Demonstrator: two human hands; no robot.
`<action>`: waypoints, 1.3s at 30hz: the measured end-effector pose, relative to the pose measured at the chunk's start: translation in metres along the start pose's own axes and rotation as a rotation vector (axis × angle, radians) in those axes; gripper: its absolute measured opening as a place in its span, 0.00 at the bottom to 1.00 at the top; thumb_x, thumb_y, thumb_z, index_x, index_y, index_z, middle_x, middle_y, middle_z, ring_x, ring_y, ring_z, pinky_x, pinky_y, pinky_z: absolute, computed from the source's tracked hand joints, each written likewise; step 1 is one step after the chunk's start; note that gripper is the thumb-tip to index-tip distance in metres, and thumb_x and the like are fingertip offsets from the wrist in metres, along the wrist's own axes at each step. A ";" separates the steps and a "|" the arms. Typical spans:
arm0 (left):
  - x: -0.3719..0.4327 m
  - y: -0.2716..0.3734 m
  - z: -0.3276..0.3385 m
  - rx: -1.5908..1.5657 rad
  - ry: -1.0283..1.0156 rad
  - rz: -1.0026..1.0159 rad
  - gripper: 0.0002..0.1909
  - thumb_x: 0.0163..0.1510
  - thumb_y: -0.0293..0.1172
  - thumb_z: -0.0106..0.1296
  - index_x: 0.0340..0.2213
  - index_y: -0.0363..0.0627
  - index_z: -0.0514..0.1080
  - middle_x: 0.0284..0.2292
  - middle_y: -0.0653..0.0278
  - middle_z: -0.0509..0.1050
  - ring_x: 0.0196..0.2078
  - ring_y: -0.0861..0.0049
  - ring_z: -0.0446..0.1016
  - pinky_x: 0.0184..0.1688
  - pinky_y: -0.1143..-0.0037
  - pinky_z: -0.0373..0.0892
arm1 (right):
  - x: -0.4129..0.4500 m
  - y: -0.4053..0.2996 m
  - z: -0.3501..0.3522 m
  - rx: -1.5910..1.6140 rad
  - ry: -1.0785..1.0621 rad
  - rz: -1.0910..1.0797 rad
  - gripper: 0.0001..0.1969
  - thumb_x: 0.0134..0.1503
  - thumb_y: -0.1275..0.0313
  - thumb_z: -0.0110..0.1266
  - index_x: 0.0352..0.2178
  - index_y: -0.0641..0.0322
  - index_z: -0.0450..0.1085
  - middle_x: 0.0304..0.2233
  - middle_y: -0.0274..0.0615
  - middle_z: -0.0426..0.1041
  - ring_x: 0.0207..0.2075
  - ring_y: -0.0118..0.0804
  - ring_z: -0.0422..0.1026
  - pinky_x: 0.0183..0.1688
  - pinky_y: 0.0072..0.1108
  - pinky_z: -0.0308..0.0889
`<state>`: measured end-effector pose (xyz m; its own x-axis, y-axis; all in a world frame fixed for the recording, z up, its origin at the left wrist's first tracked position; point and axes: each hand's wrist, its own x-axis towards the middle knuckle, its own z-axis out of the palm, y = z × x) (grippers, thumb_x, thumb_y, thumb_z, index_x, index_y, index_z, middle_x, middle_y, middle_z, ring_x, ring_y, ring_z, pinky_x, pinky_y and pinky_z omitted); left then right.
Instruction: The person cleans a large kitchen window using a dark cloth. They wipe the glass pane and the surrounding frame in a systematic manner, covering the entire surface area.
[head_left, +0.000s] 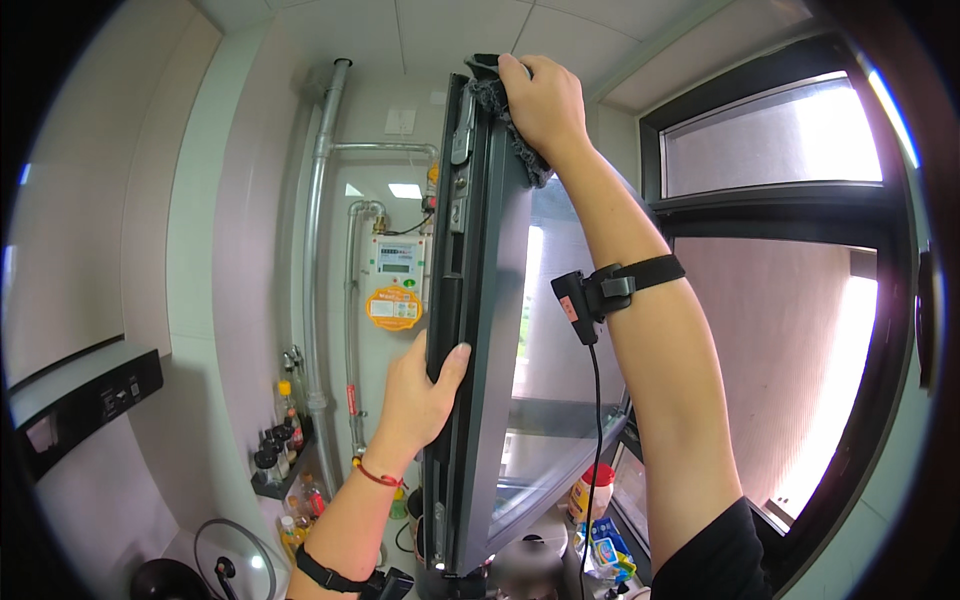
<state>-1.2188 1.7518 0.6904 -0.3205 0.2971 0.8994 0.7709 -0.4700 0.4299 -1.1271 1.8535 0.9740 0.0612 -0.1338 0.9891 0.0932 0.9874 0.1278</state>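
Note:
A dark metal-framed window sash stands swung inward, its edge with the lock hardware turned towards me. My left hand grips this edge at mid-height, the thumb on the frame's near side. At the sash's top corner my right hand holds a dark grey fluffy cloth, pressed over the frame; part of the cloth hangs down the glass side. Both forearms wear black straps with small devices, and a cable hangs from the right one.
Behind the sash are a gas meter and metal pipes. A rack of seasoning bottles is at lower left, beside a range hood. Below stand a red-lidded container, a blue packet and a glass pan lid. The fixed window frame is at right.

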 end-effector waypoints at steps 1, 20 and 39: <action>-0.001 0.001 0.000 -0.022 0.021 0.017 0.18 0.58 0.36 0.48 0.44 0.35 0.68 0.36 0.48 0.77 0.39 0.57 0.76 0.43 0.70 0.69 | 0.000 0.003 0.001 0.006 0.010 -0.001 0.23 0.56 0.55 0.42 0.35 0.65 0.74 0.38 0.52 0.74 0.43 0.55 0.70 0.48 0.35 0.63; -0.006 -0.012 0.009 0.031 0.107 -0.032 0.21 0.62 0.41 0.42 0.45 0.32 0.67 0.29 0.65 0.72 0.30 0.82 0.66 0.36 0.78 0.65 | -0.009 0.044 -0.004 0.087 -0.019 -0.013 0.21 0.54 0.55 0.41 0.32 0.60 0.74 0.36 0.51 0.74 0.40 0.55 0.71 0.45 0.37 0.66; -0.022 -0.034 0.002 0.013 0.226 -0.149 0.26 0.64 0.49 0.34 0.50 0.38 0.65 0.46 0.60 0.70 0.47 0.76 0.68 0.51 0.75 0.63 | -0.036 0.237 -0.010 0.039 0.031 0.134 0.21 0.53 0.55 0.41 0.33 0.58 0.74 0.37 0.50 0.75 0.42 0.55 0.70 0.47 0.36 0.65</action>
<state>-1.2372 1.7625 0.6554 -0.5445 0.1680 0.8217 0.7126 -0.4241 0.5589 -1.0973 2.0913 0.9680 0.1012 -0.0025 0.9949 0.0432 0.9991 -0.0019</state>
